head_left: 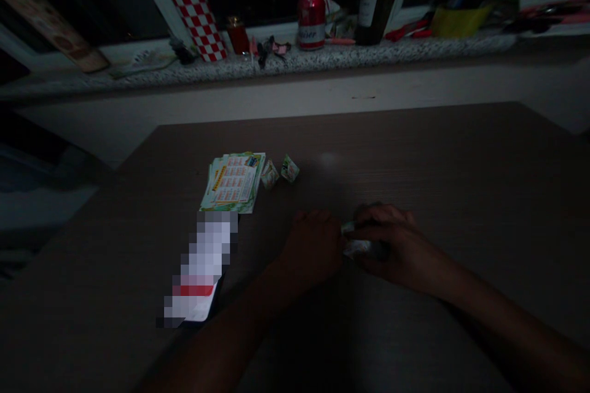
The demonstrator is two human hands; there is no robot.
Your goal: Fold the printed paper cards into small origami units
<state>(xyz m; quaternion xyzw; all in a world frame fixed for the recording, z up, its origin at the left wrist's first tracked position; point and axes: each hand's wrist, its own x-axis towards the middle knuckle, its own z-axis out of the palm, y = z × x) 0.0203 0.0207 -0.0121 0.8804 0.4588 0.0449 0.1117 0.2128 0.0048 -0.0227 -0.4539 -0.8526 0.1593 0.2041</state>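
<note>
My left hand (316, 244) rests low over the table, its fingers curled under and partly hidden. Against its right side is a small piece of printed paper (357, 249), pale with some green and mostly covered. From the right, my right hand (391, 236) closes its thumb and fingers around that paper. Farther off lies a stack of printed green-and-white cards (235, 181) with rows of orange print. Beside the stack sit two small folded paper pieces, one (270, 175) near its edge and the other (290, 169) to the right.
A lit phone (203, 264), its screen blurred out, lies left of my hands on the dark wooden table (437, 159). Behind, a granite sill (286, 67) holds a red can (311, 20), a dark bottle (374, 9), a checkered white-and-red bottle (198, 21) and small items.
</note>
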